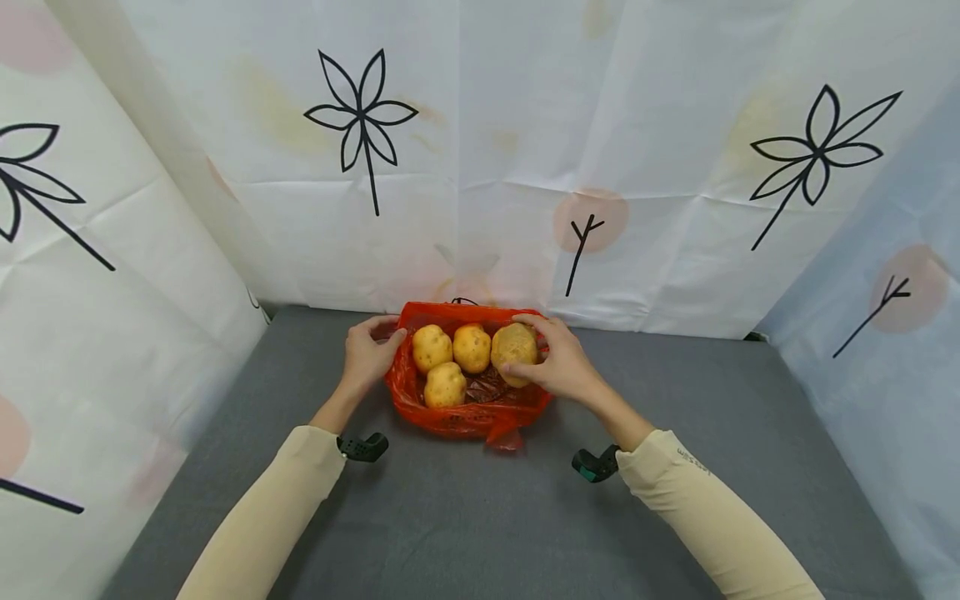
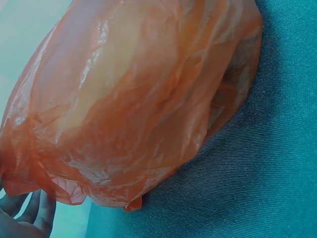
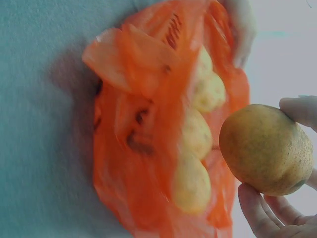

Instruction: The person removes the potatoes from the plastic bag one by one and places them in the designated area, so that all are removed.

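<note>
A red plastic bag (image 1: 457, 423) lies with its mouth spread wide, and pale yellow potatoes (image 1: 446, 385) show inside it. My right hand (image 1: 564, 362) grips a larger, browner potato (image 3: 266, 149) between thumb and fingers, over the bag's right side. In the right wrist view this potato is held apart from the others. At the bag's left edge, my left hand (image 1: 367, 354) pinches the plastic rim between thumb and fingers. The left wrist view shows mostly the bag's crinkled outer side (image 2: 124, 109), with a few fingertips (image 2: 45, 210) at its edge.
The bag stands on a grey cloth-covered table (image 1: 465, 517), near its back edge. White curtains (image 1: 480, 150) with black flower drawings close off the back and both sides. A thin black wire (image 1: 465, 301) shows behind the bag. Dark wrist cameras (image 1: 364, 447) sit on both wrists.
</note>
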Demonstrator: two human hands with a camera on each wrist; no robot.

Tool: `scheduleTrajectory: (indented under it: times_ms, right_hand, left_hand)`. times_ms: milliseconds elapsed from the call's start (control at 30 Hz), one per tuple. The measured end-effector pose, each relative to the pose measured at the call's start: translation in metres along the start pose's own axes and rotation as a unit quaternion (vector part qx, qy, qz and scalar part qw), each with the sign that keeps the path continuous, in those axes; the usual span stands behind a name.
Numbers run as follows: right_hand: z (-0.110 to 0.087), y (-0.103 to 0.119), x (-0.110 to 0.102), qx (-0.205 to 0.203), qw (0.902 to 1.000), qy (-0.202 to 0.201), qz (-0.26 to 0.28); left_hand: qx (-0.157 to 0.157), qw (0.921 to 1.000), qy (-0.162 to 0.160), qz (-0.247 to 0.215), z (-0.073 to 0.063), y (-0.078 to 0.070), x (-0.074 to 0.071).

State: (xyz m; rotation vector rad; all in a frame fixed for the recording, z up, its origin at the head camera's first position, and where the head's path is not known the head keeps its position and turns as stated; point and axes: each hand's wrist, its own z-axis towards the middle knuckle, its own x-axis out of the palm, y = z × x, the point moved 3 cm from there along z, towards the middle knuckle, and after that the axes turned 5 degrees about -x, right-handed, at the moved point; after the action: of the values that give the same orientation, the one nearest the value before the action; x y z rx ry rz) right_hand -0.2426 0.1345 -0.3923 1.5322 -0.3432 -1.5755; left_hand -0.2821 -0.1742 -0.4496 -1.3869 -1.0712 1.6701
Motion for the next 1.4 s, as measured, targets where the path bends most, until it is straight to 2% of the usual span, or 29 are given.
scheduleTrajectory:
  times_ms: [200, 433, 567, 733, 967, 1200, 1400]
  right_hand:
    - [-0.007, -0.010, -0.032, 0.003, 0.9996, -0.001, 0.029]
    - [-0.014, -0.038, -0.066, 0.049, 0.9980, 0.005, 0.040]
    - [-0.017, -0.059, -0.076, 0.082, 0.9937, 0.013, 0.076]
    - [-0.016, -0.084, -0.073, 0.100, 0.9887, 0.020, 0.110]
    - [-0.008, -0.111, -0.061, 0.133, 0.9874, 0.023, 0.082]
    - [-0.001, -0.129, -0.051, 0.161, 0.9813, 0.029, 0.102]
    - [-0.002, -0.140, -0.047, 0.168, 0.9759, 0.025, 0.137]
  left_hand:
    - [0.000, 1.0000, -0.001, 0.005, 0.000, -0.001, -0.001]
    - [-0.001, 1.0000, 0.000, 0.006, 0.000, -0.001, -0.001]
    - [0.002, 1.0000, 0.002, 0.004, 0.001, -0.001, -0.001]
    - [-0.003, 1.0000, 0.002, 0.000, 0.001, 0.000, -0.001]
    - [-0.002, 0.9999, 0.002, -0.011, 0.002, 0.001, 0.000]
    - [0.004, 0.9999, 0.004, -0.012, 0.002, 0.001, 0.000]
    - [0.002, 0.9999, 0.004, -0.013, 0.002, 0.001, -0.001]
